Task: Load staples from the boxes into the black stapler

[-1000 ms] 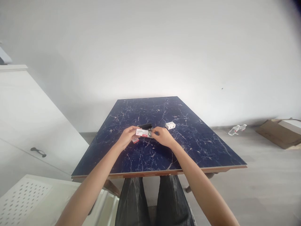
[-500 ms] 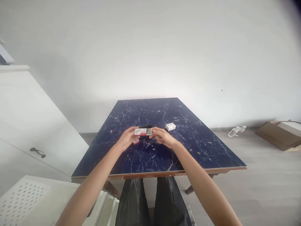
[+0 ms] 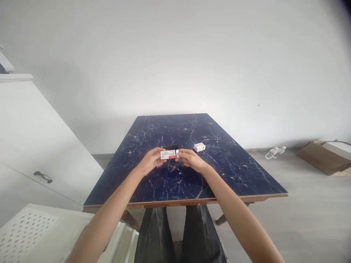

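A small red-and-white box (image 3: 168, 155) with print on top is held level above the table between my two hands. My left hand (image 3: 150, 160) grips its left end, fingers closed around the side. At the right end, my right hand (image 3: 191, 159) pinches the box between thumb and fingers. A dark, elongated object (image 3: 170, 147) lies just behind the box, partly hidden; its kind is unclear. Below my left fingers, part of another red-and-white piece (image 3: 159, 165) shows. To the right of my right hand, a small white box (image 3: 199, 147) rests on the table.
The blue marbled table (image 3: 175, 186) stands against a pale wall. On the left are a white cabinet (image 3: 35, 128) and a white perforated unit (image 3: 24, 230). Plastic bottles (image 3: 271, 153) and a cardboard box (image 3: 319, 157) lie on the floor at right.
The grey insert that stuck out of the box's right end is now inside or covered. My right fingers have come closer to the box, which has shifted slightly right.
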`<action>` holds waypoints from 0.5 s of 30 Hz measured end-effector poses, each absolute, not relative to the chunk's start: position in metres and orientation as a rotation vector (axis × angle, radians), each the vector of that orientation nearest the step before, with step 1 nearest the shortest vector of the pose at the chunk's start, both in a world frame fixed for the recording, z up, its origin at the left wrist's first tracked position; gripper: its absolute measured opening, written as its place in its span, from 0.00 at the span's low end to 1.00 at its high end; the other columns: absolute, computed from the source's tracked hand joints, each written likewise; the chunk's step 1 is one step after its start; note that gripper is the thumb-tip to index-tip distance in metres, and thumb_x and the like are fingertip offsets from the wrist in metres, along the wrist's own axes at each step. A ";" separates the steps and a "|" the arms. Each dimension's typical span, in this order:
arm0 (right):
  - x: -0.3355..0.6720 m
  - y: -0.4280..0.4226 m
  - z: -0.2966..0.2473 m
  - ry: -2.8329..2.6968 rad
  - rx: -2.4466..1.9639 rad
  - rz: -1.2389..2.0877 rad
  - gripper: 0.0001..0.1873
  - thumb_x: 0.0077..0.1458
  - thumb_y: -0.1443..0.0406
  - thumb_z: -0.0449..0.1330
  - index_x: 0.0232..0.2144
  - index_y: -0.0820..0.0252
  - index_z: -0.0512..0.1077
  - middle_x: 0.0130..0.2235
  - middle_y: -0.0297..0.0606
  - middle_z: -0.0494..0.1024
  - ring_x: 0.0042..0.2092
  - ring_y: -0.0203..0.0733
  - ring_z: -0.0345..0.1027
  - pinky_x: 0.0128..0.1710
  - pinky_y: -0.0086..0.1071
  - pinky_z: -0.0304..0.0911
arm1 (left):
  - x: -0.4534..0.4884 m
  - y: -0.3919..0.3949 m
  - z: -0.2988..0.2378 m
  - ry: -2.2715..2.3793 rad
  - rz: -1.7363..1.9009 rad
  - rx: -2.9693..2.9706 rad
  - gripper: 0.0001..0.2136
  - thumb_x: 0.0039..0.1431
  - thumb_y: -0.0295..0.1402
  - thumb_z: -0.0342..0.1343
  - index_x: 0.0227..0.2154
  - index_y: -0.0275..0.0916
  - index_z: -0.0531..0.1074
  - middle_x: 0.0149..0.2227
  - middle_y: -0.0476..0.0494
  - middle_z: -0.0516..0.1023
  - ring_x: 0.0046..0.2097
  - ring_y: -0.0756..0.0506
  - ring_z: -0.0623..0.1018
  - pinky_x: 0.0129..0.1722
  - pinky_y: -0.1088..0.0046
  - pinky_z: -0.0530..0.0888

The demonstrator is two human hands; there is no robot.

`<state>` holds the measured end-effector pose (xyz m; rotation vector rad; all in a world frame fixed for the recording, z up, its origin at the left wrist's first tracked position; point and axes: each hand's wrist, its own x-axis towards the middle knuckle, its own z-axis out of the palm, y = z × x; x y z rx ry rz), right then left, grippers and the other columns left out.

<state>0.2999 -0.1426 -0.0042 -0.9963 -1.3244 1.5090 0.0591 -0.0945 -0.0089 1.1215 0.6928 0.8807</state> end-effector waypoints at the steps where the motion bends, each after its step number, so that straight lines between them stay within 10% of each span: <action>1: 0.300 -0.143 -0.004 -1.322 -0.997 1.506 0.20 0.52 0.51 0.66 0.38 0.61 0.74 0.33 0.38 0.80 0.20 0.26 0.41 0.19 0.28 0.35 | 0.059 -0.095 -0.009 0.685 0.883 1.126 0.10 0.58 0.34 0.66 0.41 0.37 0.77 0.47 0.36 0.82 0.47 0.43 0.82 0.44 0.70 0.81; 15: 0.301 -0.143 -0.005 -1.328 -0.981 1.488 0.19 0.52 0.51 0.66 0.34 0.61 0.74 0.32 0.36 0.79 0.20 0.25 0.42 0.20 0.29 0.35 | 0.055 -0.094 -0.005 0.600 0.850 1.069 0.11 0.57 0.29 0.65 0.44 0.36 0.81 0.49 0.34 0.81 0.50 0.40 0.81 0.50 0.65 0.79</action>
